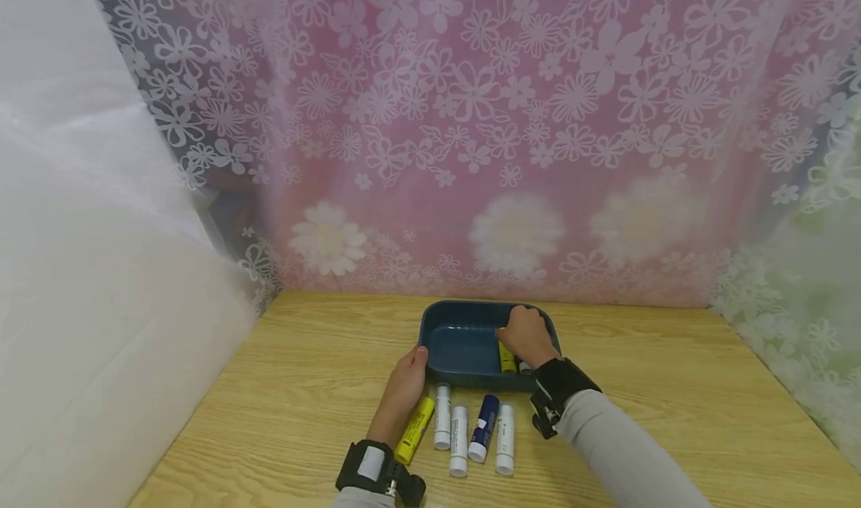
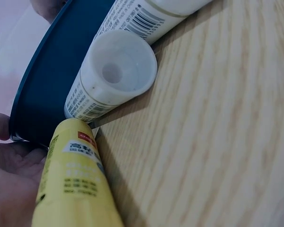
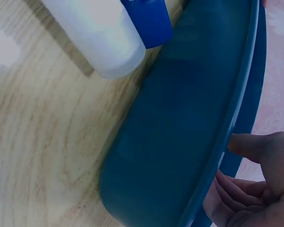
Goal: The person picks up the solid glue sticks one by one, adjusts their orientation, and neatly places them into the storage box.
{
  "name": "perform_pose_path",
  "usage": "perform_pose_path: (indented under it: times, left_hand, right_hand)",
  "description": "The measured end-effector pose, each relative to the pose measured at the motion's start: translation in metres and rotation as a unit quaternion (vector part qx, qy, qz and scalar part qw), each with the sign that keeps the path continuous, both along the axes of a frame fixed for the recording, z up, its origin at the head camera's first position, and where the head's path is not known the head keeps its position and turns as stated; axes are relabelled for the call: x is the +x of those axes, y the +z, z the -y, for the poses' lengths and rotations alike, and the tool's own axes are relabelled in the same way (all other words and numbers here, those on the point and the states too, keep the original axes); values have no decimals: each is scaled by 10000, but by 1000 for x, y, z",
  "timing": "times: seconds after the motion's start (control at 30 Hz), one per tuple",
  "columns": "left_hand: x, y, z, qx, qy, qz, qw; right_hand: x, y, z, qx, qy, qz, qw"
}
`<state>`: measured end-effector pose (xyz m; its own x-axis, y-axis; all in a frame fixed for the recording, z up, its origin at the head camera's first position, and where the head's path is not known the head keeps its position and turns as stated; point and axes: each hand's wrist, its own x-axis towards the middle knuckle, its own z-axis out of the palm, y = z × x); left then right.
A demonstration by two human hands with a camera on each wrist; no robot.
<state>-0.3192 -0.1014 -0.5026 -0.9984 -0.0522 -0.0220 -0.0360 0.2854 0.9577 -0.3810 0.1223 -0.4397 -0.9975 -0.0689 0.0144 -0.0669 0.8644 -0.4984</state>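
A dark blue rectangular tray [image 1: 463,379] stands on the table. My left hand [image 1: 407,377] grips its left end, thumb at the rim. Inside the tray's right part, my right hand [image 1: 528,335] has its fingers curled at the upper end of a yellow glue stick [image 1: 507,358]; the rim hides the fingertips in the right wrist view. Beside that stick another one [image 1: 525,368] shows partly under the hand. In front of the tray lie a yellow glue stick [image 1: 415,429], several white glue sticks [image 1: 459,441] and a dark blue one with a white base [image 1: 483,428].
The wood-grain table [image 1: 282,411] extends to both sides of the tray. A pink flowered curtain [image 1: 417,119] hangs behind the table's far edge, and a white sheet [image 1: 101,269] hangs along the left. Both wrists carry black camera straps [image 1: 366,467].
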Motion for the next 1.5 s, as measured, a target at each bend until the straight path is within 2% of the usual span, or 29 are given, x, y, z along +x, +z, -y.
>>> perform_pose_path:
  times: [0.3, 0.53, 0.73, 0.83, 0.97, 1.13, 1.5]
  left_hand:
    - [-1, -2, -1, 32, 17, 37, 10000]
    - [0, -1, 0, 27, 18, 48, 10000]
    - [0, -1, 0, -24, 29, 112, 9999]
    - [1, -1, -1, -24, 24, 96, 9999]
    - [1, -1, -1, -26, 21, 85, 10000]
    - [1, 0, -1, -78, 47, 57, 9999]
    - [1, -1, -1, -60, 16, -18, 10000]
  right_hand:
    - [5, 4, 6, -81, -139, 39, 9999]
    - [7, 7, 6, -202, -60, -10, 9998]
    - [13, 13, 1, -132, -58, -393, 9991]
    - [16, 16, -3, -336, -70, -546, 9979]
    - [17, 24, -7, -591, -56, -529, 9968]
    - [21, 35, -10, -487, -75, -511, 9975]
    - [49, 59, -10, -333, 166, -305, 9988]
